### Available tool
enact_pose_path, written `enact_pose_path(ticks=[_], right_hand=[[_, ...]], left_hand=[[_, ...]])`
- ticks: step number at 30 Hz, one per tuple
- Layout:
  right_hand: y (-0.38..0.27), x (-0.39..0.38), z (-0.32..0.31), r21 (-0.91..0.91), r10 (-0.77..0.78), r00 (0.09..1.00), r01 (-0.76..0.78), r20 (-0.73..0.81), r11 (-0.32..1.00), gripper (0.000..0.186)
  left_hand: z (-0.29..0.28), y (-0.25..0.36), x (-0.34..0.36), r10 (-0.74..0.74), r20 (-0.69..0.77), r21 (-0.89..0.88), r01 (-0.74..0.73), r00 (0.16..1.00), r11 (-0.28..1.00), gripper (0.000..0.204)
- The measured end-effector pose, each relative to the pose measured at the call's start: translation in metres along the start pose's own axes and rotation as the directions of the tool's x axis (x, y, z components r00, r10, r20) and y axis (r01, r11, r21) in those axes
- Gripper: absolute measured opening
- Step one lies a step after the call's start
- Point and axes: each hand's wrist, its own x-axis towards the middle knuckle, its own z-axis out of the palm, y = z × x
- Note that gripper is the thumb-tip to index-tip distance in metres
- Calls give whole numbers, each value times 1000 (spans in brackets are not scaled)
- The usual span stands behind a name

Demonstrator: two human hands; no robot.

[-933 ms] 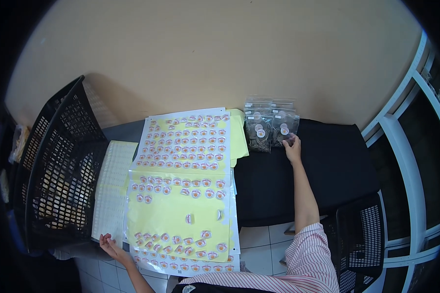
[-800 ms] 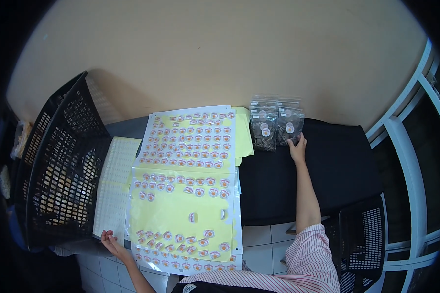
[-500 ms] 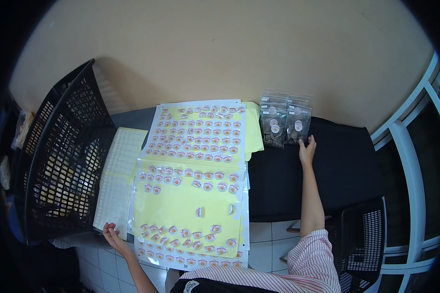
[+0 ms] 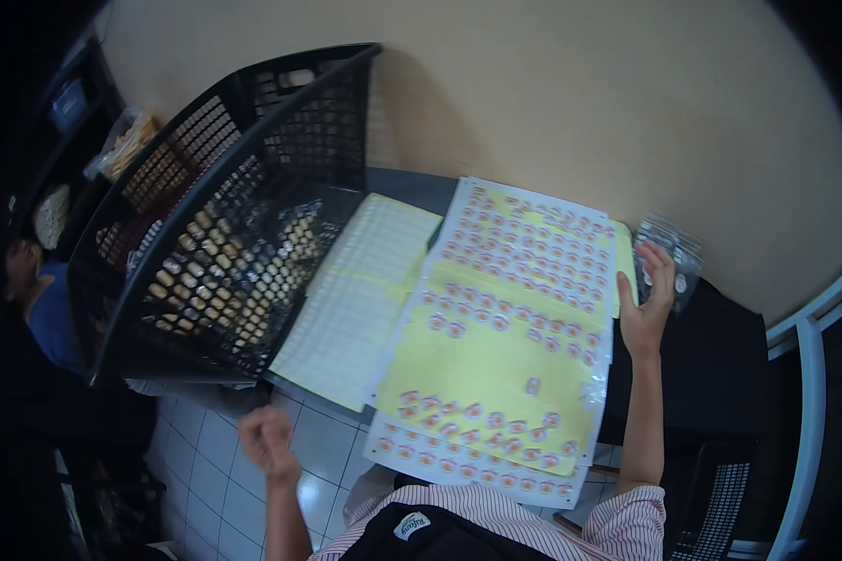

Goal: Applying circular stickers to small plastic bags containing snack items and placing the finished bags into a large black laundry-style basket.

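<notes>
- Right hand (image 4: 647, 310): fingers spread wide, thumb apart, partly blocking the view of flat, clear plastic bags (image 4: 691, 268) just behind the fingertips; contact cannot be judged.
- Left hand (image 4: 269, 446): fingers bent and blurred; grip cannot be told.
- Glossy yellow sheet (image 4: 468, 366) with small, roundish stickers (image 4: 532, 385): left of the right fingers.
- Pale, grid-textured sheet (image 4: 360, 299): beyond the left fingers, beside a slotted basket (image 4: 346, 154), apparently rigid plastic.
- Black cloth (image 4: 711, 374): right of the right forearm.
</notes>
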Motion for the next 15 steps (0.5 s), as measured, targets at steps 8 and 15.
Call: enact_pose_path(ticks=[8,15], right_hand=[[-210,45,86,425,-487,871,416,69,804,42],[-309,61,147,550,-671,741,574,-33,607,44]], left_hand=[[-178,98,166,673,-8,132,-666,740,734,11],[-188,54,321,316,316,503,-441,895,744,26]])
